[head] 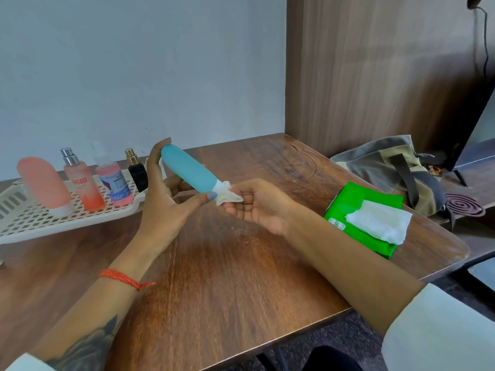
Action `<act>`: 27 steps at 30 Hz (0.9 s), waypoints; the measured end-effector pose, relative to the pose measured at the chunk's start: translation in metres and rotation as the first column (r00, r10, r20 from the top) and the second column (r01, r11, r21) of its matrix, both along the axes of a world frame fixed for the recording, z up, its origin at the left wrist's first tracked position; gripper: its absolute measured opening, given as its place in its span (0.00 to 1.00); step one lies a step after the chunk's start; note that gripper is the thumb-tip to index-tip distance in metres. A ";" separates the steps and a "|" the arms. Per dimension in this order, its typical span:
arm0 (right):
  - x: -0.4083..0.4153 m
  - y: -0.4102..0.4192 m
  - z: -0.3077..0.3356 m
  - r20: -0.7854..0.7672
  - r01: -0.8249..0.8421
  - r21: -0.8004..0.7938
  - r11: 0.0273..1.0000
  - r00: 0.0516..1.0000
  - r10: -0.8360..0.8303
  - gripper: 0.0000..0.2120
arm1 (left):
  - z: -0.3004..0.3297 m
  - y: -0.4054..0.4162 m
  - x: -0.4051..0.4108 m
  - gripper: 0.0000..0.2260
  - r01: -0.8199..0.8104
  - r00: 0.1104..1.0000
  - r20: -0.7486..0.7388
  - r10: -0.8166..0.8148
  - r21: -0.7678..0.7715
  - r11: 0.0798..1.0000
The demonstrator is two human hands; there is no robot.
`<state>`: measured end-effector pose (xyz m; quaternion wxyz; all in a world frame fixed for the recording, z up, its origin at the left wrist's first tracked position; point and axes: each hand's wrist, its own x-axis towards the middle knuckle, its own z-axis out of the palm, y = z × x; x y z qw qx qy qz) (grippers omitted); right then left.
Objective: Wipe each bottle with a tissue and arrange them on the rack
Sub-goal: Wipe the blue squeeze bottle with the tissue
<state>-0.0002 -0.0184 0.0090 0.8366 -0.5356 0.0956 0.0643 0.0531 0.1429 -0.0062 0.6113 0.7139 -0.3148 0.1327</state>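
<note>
While my left hand holds the teal bottle tilted above the table, fingers curled round its body, my right hand pinches a tissue round its white cap end. It looks light, soft and squeezable, probably slick, so I'd grip mid-body, not hard. Rack at left already has four bottles.
</note>
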 end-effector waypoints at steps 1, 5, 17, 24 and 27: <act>-0.001 0.000 0.002 0.012 0.024 0.006 1.000 1.000 -0.024 0.10 | 0.000 0.000 0.001 0.48 -0.010 1.000 0.007 0.010 0.005 1.000; 0.002 0.000 0.000 0.148 0.245 -0.343 0.907 0.967 -0.206 0.06 | -0.001 0.001 0.002 0.48 -0.049 0.999 0.007 0.048 0.044 0.998; 0.005 -0.003 -0.017 0.241 0.242 -0.970 0.004 0.964 0.110 0.12 | -0.010 0.001 0.001 0.48 -0.107 0.994 0.039 0.102 0.192 0.975; 0.008 0.014 0.016 0.501 0.446 -0.743 0.499 0.865 -0.026 0.21 | -0.012 -0.001 0.002 0.44 -0.129 0.991 0.062 0.119 0.224 0.966; 0.019 0.020 0.033 0.465 0.407 -0.839 0.362 0.881 0.085 0.22 | -0.016 -0.005 0.004 0.45 -0.156 0.988 0.051 0.148 0.260 0.953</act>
